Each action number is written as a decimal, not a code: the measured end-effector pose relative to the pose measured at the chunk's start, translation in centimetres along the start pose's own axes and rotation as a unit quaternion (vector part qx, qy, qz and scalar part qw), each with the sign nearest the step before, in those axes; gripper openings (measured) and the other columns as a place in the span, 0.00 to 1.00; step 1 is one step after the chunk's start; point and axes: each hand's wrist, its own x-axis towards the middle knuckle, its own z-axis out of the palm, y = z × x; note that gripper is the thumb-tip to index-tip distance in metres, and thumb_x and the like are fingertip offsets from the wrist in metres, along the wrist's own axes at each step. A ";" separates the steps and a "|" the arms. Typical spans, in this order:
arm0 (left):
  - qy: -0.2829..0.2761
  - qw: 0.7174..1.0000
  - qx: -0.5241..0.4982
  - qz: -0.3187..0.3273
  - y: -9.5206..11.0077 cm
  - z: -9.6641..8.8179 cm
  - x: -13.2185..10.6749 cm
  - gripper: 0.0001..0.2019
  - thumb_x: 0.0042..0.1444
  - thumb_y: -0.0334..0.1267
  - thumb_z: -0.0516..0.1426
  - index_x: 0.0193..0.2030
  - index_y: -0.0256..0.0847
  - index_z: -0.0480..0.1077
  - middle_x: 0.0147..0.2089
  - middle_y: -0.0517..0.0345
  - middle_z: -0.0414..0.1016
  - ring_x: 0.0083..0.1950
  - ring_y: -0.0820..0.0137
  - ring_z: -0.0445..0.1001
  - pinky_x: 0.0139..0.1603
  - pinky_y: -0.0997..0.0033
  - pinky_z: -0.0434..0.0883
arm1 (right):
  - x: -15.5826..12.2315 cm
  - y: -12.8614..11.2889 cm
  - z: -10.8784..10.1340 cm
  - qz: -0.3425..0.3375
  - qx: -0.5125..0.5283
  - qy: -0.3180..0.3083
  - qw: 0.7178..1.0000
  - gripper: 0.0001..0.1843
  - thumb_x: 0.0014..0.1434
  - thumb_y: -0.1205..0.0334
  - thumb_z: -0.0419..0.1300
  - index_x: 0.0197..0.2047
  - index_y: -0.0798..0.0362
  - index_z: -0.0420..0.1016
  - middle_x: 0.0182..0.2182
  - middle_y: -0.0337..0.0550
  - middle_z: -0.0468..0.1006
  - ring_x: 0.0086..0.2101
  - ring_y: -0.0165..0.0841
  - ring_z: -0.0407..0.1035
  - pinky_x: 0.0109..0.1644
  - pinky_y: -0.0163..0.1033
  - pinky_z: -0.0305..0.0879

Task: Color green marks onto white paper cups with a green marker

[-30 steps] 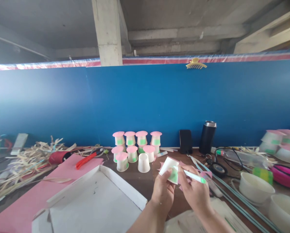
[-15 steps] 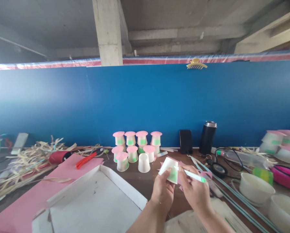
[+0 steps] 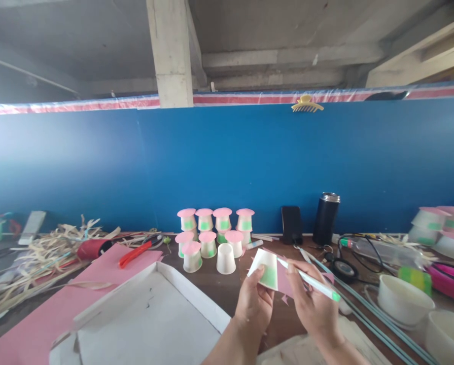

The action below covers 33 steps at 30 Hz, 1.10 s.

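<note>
My left hand (image 3: 254, 303) is closed round a small white paper cup (image 3: 265, 267) with a green square patch on its side, held tilted above the brown table. My right hand (image 3: 313, 307) grips a white pen with a green cap (image 3: 311, 280), its tip touching the cup's side near the rim. A pink paper piece (image 3: 284, 285) lies just behind the cup, between the two hands. Beyond them stands a group of several upturned white cups with pink tops (image 3: 211, 229), and one plain upturned cup (image 3: 225, 258).
A shallow white cardboard tray (image 3: 150, 314) and a pink sheet (image 3: 51, 314) lie to the left, with red cutters (image 3: 134, 253) and straw scraps (image 3: 40, 256). A phone (image 3: 291, 224) and black flask (image 3: 325, 218) stand against the blue wall. White bowls (image 3: 404, 300), cables and rods lie right.
The pen in my right hand has swung lower and to the right, its green cap dropping. The cup has tipped slightly. The view has shifted a little downward.
</note>
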 end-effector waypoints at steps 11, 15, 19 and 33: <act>0.005 1.000 0.000 -0.004 0.0 -0.1 0.1 0.14 0.47 0.33 0.62 0.42 0.35 0.71 0.39 0.50 0.79 0.47 0.64 0.75 0.43 0.72 0.72 | 0.0 0.1 0.0 -0.006 -0.026 -0.005 1.000 0.09 0.59 0.57 0.54 0.37 0.51 0.72 0.33 0.43 0.77 0.33 0.35 0.73 0.37 0.38 0.69; -0.003 1.000 0.011 0.002 -0.2 -0.1 0.2 0.14 0.47 0.33 0.62 0.42 0.35 0.72 0.38 0.50 0.78 0.48 0.63 0.75 0.45 0.72 0.71 | 0.0 0.1 0.2 -0.009 -0.027 -0.011 1.000 0.09 0.59 0.57 0.54 0.37 0.51 0.72 0.33 0.44 0.77 0.33 0.35 0.73 0.37 0.38 0.69; -0.020 0.999 0.023 0.008 -0.3 0.0 0.0 0.15 0.48 0.33 0.61 0.44 0.33 0.71 0.43 0.47 0.78 0.49 0.63 0.74 0.48 0.71 0.70 | 0.0 0.1 0.3 -0.012 -0.021 -0.011 1.000 0.08 0.59 0.58 0.54 0.37 0.51 0.72 0.33 0.44 0.77 0.34 0.35 0.73 0.38 0.37 0.69; -0.116 0.992 0.047 0.029 -0.3 0.2 -0.6 0.19 0.49 0.35 0.60 0.49 0.31 0.70 0.49 0.42 0.75 0.53 0.58 0.71 0.54 0.64 0.65 | -0.1 0.0 0.4 0.008 -0.029 -0.032 0.999 0.10 0.60 0.57 0.53 0.38 0.52 0.72 0.32 0.45 0.79 0.29 0.34 0.74 0.31 0.36 0.71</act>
